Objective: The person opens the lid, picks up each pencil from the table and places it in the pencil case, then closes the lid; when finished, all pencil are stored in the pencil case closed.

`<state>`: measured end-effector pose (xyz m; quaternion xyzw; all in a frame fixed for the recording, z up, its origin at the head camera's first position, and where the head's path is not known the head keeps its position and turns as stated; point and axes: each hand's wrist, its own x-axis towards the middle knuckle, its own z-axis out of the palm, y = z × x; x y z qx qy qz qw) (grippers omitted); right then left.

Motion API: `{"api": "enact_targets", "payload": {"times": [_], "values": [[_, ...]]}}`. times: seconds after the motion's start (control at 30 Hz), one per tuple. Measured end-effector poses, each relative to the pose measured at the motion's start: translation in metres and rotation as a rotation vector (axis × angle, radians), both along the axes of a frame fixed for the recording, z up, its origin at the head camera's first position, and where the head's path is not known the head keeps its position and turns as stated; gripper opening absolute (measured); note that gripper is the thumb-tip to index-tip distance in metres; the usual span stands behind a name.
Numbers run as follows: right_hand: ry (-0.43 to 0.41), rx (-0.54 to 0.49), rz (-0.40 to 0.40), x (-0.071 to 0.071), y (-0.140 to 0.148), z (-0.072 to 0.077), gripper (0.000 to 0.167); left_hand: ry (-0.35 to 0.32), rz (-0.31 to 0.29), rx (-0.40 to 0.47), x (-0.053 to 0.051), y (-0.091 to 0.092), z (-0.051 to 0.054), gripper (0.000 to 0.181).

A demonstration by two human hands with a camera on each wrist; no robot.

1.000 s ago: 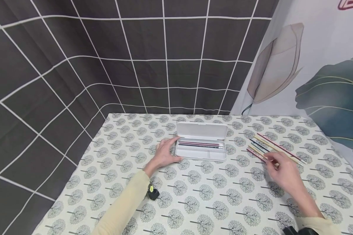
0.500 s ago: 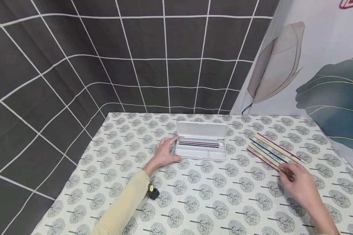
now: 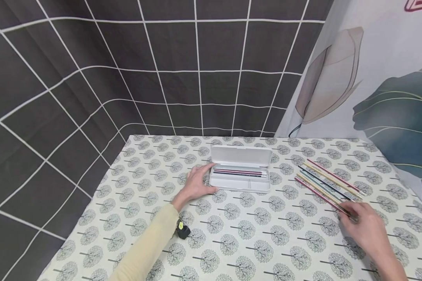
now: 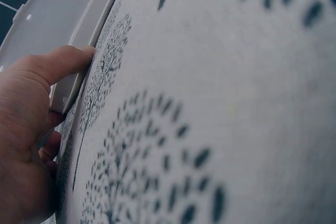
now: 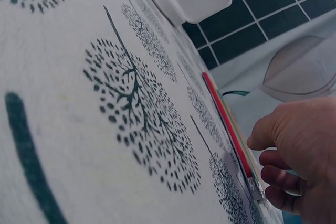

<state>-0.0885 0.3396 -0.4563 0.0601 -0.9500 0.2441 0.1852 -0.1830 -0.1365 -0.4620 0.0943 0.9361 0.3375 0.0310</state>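
An open white pencil case (image 3: 232,183) lies mid-table with its lid (image 3: 241,155) raised at the back. Dark and red pencils (image 3: 240,172) lie in its rear compartment. My left hand (image 3: 197,183) grips the case's left end, thumb at the front edge and forefinger at the back corner; the left wrist view shows the thumb (image 4: 68,62) against the side. On the right, several loose pencils (image 3: 323,183) in red, gold, black and teal lie slanted. My right hand (image 3: 365,224) is at their near ends, fingers loosely bent around the red pencil (image 5: 228,124) without a visible grip.
Tree-print cloth (image 3: 253,242) covers the table. Behind it hangs a dark curtain with a white grid (image 3: 218,89); a pale leaf-print curtain (image 3: 383,43) hangs at the right. A black wrist camera (image 3: 183,231) sits on the left wrist.
My right hand has slid toward the near right along the loose pencils, uncovering more of their length. The pencils stay where they were. My left hand and the case have not moved.
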Motion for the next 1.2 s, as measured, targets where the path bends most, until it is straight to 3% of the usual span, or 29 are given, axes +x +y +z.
{"api": "enact_targets", "payload": {"times": [0.5, 1.2], "values": [[-0.001, 0.016, -0.021, 0.0025, 0.0031, -0.0062, 0.026, -0.009, 0.006, 0.002, -0.0017, -0.0008, -0.0014, 0.098], [-0.107, 0.072, -0.026, -0.0007, 0.0029, -0.0012, 0.027, -0.008, -0.004, 0.007, -0.0002, -0.0015, -0.0016, 0.097]]}}
